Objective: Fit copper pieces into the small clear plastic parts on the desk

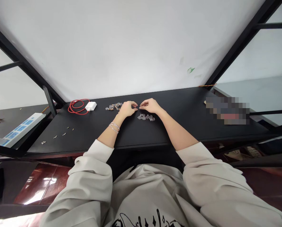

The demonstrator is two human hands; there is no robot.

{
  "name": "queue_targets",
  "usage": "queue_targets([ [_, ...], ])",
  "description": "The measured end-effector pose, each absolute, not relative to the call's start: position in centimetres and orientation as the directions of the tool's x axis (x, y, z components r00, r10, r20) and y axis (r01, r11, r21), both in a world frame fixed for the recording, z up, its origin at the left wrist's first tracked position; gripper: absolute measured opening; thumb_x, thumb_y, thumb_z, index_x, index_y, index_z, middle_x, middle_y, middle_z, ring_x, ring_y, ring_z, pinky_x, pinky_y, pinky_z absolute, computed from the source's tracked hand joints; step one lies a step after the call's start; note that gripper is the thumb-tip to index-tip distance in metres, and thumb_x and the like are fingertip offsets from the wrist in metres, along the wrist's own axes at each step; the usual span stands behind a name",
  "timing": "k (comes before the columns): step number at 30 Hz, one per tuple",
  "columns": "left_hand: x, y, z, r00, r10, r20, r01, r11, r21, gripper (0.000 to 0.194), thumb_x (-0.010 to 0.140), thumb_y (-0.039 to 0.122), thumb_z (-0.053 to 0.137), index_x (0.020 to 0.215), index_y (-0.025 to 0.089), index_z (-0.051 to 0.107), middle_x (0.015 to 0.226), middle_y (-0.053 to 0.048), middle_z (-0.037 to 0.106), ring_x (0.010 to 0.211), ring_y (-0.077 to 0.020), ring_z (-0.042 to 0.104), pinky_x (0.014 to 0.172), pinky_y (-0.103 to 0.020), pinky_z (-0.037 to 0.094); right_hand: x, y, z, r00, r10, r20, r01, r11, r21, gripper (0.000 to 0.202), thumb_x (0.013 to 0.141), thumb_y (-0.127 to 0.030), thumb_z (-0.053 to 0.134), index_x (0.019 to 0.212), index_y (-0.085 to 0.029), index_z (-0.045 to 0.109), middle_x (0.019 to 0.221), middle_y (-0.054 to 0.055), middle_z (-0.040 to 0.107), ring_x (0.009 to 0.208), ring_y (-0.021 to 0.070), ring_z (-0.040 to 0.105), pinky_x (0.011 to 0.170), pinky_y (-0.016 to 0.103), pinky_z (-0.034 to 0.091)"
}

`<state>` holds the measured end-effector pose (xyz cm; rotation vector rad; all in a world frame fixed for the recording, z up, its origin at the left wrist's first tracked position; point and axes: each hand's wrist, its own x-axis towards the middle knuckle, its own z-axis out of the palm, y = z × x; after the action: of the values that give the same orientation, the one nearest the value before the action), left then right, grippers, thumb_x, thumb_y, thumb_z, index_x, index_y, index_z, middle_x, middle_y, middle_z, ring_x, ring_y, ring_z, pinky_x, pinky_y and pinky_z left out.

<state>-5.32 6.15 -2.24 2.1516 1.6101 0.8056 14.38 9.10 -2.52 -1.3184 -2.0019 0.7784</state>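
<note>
Over the black table [88, 132], my left hand [129, 108] and my right hand [150, 105] face each other with a small gap between their fingertips. Both hands have their fingers curled toward the thumb; anything between the fingertips is too small to make out. Just beside my left hand, on its left, lies a pile of small clear pieces with some brownish ones [113, 106]. A second group of small clear pieces [146, 117] rests on the table just below my right hand.
A white adapter [91, 106] with a coiled red cable [72, 107] lies at the left. Several tiny pieces [55, 136] are scattered at the front left. A power strip [22, 129] lies farther left. A pixelated item [228, 110] is at the right.
</note>
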Motion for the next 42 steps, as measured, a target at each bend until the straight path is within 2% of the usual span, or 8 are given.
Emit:
queue_targets([
  [16,-5.3,6.1,-2.1,0.200,0.953,0.226,0.766,-0.296,0.571,0.022,0.080,0.018,0.078,0.101,0.018,0.080,0.099,-0.006,0.079,0.086,-0.0208,0.070,0.089,-0.032,0.054,14.7,9.4,-2.6,-0.366,0.919,0.148,0.529,0.336,-0.779,0.025,0.068,-0.021,0.087,0.092,-0.015,0.082,0.086,0.007,0.079,0.080,0.0195,0.072,0.077,0.029,0.056],
  [22,-5.1,6.0,-2.0,0.198,0.954,0.223,0.768,-0.293,0.570,0.022,0.080,0.018,0.078,0.102,0.018,0.080,0.098,-0.006,0.080,0.086,-0.0204,0.071,0.091,-0.032,0.054,15.3,10.0,-2.8,-0.369,0.920,0.136,0.498,0.319,-0.807,0.030,0.064,-0.013,0.087,0.094,-0.014,0.081,0.089,0.007,0.078,0.081,0.0193,0.072,0.076,0.028,0.057],
  [28,-5.1,6.0,-2.0,0.224,0.946,0.233,0.766,-0.319,0.559,0.021,0.080,0.017,0.077,0.100,0.019,0.080,0.097,-0.005,0.080,0.085,-0.0200,0.071,0.092,-0.032,0.054,15.6,10.2,-2.9,-0.365,0.921,0.137,0.431,0.298,-0.852,0.022,0.066,-0.011,0.084,0.087,-0.015,0.081,0.083,0.007,0.078,0.079,0.0196,0.072,0.076,0.029,0.057],
  [42,-5.0,5.8,-1.9,0.222,0.951,0.214,0.758,-0.306,0.575,0.016,0.081,0.014,0.073,0.095,0.020,0.081,0.091,-0.005,0.080,0.078,-0.0210,0.070,0.086,-0.035,0.055,14.6,10.0,-3.4,-0.395,0.901,0.182,0.565,0.394,-0.724,0.014,0.079,-0.018,0.080,0.092,-0.017,0.084,0.084,0.006,0.079,0.076,0.0186,0.070,0.075,0.029,0.054],
])
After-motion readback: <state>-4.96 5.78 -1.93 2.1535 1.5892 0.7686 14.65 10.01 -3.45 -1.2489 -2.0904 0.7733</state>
